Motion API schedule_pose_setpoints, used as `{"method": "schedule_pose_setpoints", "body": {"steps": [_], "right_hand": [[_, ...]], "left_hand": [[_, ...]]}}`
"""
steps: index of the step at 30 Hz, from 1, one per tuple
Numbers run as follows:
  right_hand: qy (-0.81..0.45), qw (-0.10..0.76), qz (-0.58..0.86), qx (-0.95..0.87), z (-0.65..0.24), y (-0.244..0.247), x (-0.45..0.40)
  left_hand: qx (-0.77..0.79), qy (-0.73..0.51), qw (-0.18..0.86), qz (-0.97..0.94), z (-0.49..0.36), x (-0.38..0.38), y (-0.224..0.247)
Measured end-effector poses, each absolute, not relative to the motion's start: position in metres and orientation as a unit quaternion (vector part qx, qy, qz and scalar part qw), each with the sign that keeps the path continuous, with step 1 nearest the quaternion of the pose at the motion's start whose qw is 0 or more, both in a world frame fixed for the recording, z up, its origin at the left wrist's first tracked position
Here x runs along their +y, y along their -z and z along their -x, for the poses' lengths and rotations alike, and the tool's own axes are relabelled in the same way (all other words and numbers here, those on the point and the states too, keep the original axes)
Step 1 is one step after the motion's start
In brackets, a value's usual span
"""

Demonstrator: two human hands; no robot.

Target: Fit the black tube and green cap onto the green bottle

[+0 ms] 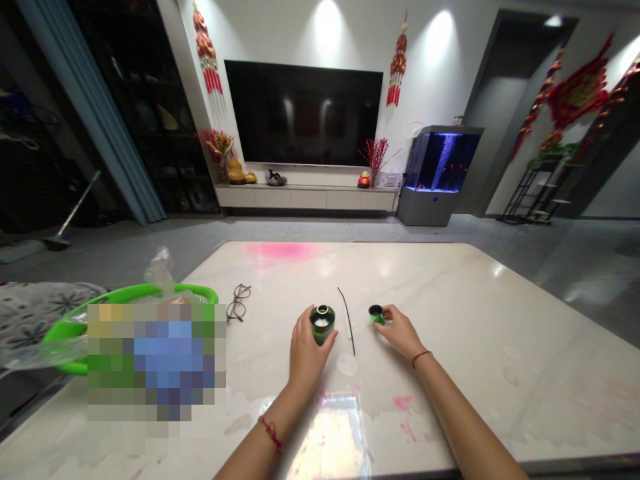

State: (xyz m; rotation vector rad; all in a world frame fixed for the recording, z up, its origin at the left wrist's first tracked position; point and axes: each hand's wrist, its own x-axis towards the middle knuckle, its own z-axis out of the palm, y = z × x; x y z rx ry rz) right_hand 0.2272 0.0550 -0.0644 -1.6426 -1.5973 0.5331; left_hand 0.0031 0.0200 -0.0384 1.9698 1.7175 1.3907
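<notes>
My left hand (305,352) grips a short green glass bottle (323,324) that stands on the marble table top (450,333), its open mouth facing up. My right hand (403,332) pinches a small green piece with a black round top (376,315), perhaps a cap or bottle neck; its exact form is hard to tell. Between my hands lies a thin black stick (347,320), touching neither hand.
Folded glasses (238,303) lie left of my left hand. Farther left stand a bright green basket (127,292) and a plastic bag; a pixelated patch hides the area in front of them. Pink stains mark the table. The table's far edge meets a grey floor, with a TV cabinet beyond.
</notes>
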Motion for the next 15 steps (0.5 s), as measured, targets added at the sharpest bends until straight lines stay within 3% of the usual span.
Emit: {"method": "schedule_pose_setpoints", "body": {"steps": [6, 15], "right_hand": [[-0.177, 0.361, 0.672, -0.622, -0.2293, 0.0733, 0.0564], [-0.163, 0.337, 0.679, -0.631, -0.2305, 0.0704, 0.0535]], "left_hand": [[0.601, -0.483, 0.166, -0.615, -0.0041, 0.0243, 0.0366], [0.592, -0.489, 0.193, -0.611, -0.0012, 0.0248, 0.0363]]}}
